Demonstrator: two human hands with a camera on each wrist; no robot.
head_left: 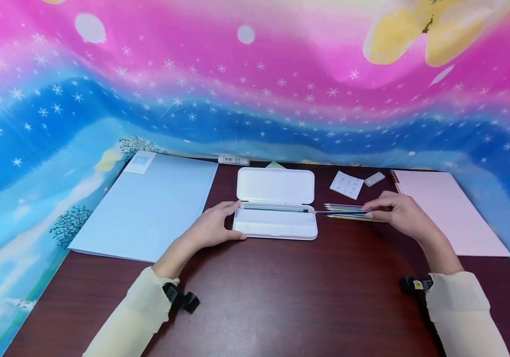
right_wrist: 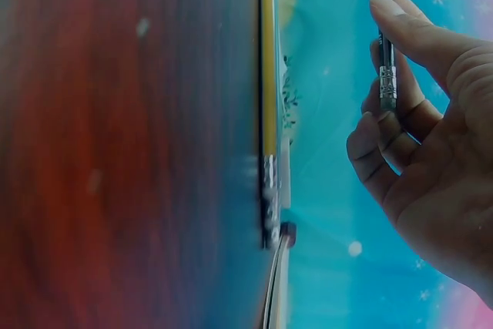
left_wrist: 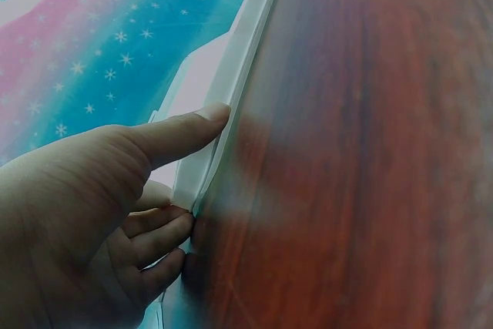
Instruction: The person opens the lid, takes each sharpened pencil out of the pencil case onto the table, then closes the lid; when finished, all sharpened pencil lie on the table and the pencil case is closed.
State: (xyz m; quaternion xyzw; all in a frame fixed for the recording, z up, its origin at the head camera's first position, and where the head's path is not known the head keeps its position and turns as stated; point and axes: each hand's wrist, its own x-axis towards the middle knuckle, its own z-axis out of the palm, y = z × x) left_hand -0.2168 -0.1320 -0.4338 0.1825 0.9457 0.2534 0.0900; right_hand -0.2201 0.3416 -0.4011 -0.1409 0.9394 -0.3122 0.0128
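An open white pencil case (head_left: pixel 277 229) lies on the table with its lid tipped back, and one dark pencil (head_left: pixel 273 209) lies along its rear part. My left hand (head_left: pixel 212 225) holds the case's left end, thumb on the front side and fingers at the corner behind; the left wrist view shows the thumb (left_wrist: pixel 196 125) along the case's edge. Between thumb and fingers, my right hand (head_left: pixel 395 213) pinches a dark pencil (right_wrist: pixel 386 48) near its eraser end. Its far tip reaches the case's right edge. Below it, several pencils (head_left: pixel 335 206) lie on the table, one of them yellow (right_wrist: pixel 268 82).
A large pale blue folder (head_left: pixel 148 208) lies at left, a pink spiral notebook (head_left: pixel 451 213) at right. Behind the pencils are a small printed paper (head_left: pixel 347 185) and a white eraser (head_left: pixel 374 179). A white tube-like object (head_left: pixel 233 160) sits by the patterned cloth (head_left: pixel 237 99).
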